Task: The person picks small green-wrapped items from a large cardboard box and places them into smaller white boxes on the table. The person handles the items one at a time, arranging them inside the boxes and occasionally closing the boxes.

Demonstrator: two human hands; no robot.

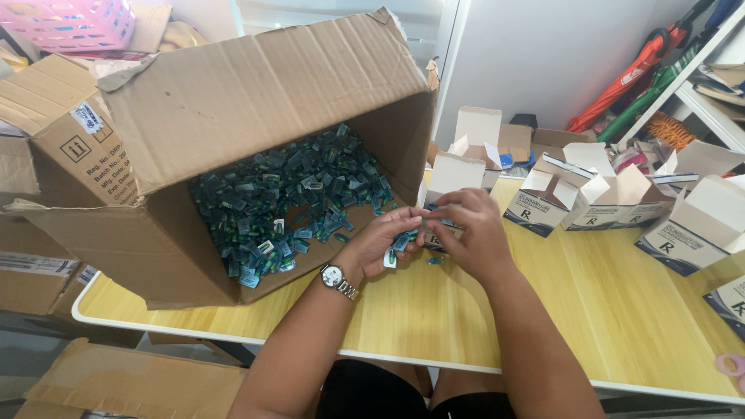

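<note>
- Cupping a small stack of dark green sachets (403, 239), the left hand (384, 240) closes loosely around them above the table's (621, 310) middle.
- Right hand (469, 229), fingers pinched together, touches the stack from just beside it.
- 1 tipped cardboard box (256, 101) spills more sachets at the left edge.

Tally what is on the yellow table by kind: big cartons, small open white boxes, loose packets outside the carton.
Big brown carton lying on its side: 1
Small open white boxes: about 7 in view; those at the back overlap
Loose green packets on the table: 1; others are held in the left hand and right hand
Total: about 9
</note>
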